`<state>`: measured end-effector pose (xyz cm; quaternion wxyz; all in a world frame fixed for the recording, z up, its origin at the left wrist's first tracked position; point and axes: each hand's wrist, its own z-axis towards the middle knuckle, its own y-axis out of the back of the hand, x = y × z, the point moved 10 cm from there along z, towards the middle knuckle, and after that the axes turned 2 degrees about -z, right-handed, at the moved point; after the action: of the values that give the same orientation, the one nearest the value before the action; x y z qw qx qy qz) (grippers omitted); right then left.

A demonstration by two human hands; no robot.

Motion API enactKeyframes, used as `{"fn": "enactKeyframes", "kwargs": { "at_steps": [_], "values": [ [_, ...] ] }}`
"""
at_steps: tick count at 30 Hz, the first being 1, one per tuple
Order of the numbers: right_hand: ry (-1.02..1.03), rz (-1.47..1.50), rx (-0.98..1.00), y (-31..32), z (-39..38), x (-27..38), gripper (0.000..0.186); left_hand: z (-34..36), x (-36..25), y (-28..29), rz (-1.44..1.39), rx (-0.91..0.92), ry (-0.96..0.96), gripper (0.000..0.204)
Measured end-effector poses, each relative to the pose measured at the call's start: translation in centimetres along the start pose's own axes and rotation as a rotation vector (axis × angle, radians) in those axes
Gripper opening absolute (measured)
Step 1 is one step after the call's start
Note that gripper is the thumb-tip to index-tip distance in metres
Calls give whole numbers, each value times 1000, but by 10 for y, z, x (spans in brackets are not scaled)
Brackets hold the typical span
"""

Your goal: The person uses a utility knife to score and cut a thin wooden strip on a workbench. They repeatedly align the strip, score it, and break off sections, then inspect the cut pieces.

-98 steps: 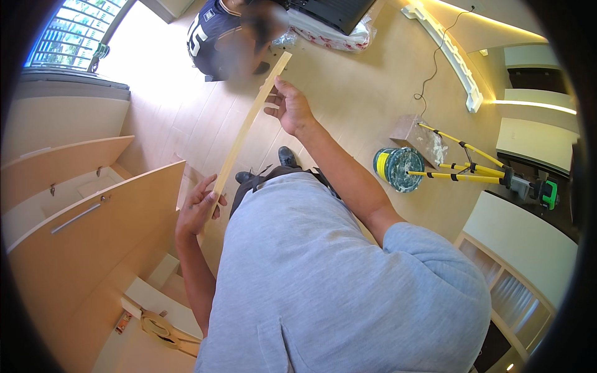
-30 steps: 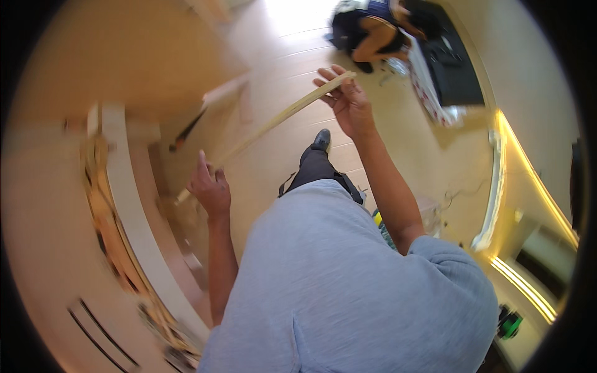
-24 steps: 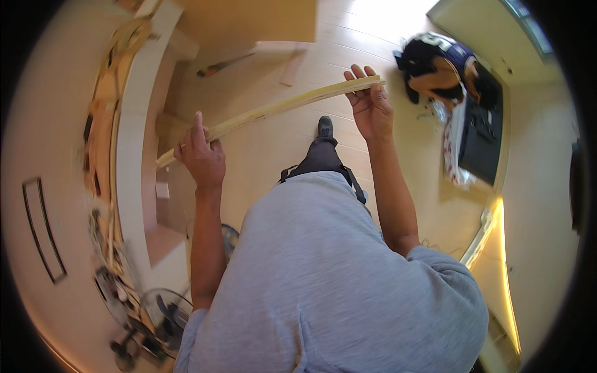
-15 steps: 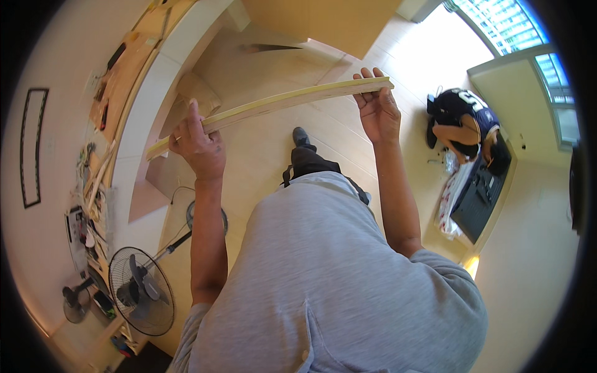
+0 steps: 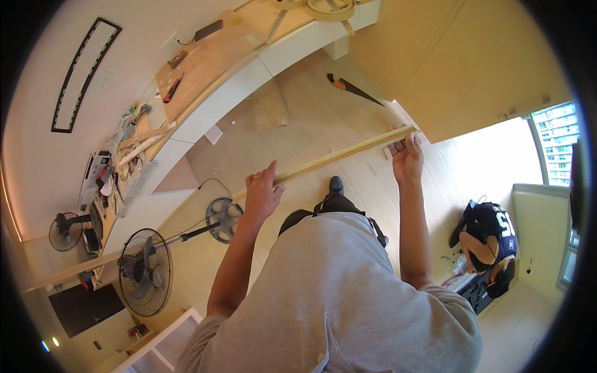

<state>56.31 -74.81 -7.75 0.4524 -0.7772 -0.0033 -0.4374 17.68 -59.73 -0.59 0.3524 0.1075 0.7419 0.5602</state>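
A long, narrow pale wooden strip (image 5: 336,154) runs across my view, held level at waist height. My left hand (image 5: 263,189) grips it toward the left, with the index finger pointing up. The fingers of my right hand (image 5: 407,158) are closed round its right end, thumb on the near side. Beyond the strip, a hand saw (image 5: 348,87) with a dark blade lies by the base of an orange-tan panel (image 5: 460,62).
A low white ledge (image 5: 224,87) carries a red box cutter (image 5: 174,87), offcuts and tools. A standing fan (image 5: 143,272) is at my left. At right a co-worker (image 5: 488,242) crouches over a dark flat object (image 5: 472,292) near a window (image 5: 553,143).
My view has swung left toward the ledge, so the co-worker now appears lower at right. Both hands keep hold of the strip, which now sits lower in the picture.
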Motion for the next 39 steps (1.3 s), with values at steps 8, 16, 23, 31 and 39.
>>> {"fn": "enactKeyframes", "kwargs": {
  "at_steps": [8, 16, 23, 31, 39],
  "values": [
    [-203, -141, 137, -104, 94, -82, 29, -6, 61, 30, -405, -207, 146, 78],
    [-223, -252, 143, -221, 134, -163, 34, 15, 147, 69, -428, -117, 160, 73],
    [-81, -563, -8, -301, 155, -267, 54, 60, 298, 139, -390, -194, 107, 71],
    [398, -1776, 541, -473, 132, -413, 78, 103, 438, 226, -648, -411, 218, 69],
    [332, -2060, 286, -509, 289, -468, 86, 95, 489, 265, -738, -454, 366, 66]
  ]
}}
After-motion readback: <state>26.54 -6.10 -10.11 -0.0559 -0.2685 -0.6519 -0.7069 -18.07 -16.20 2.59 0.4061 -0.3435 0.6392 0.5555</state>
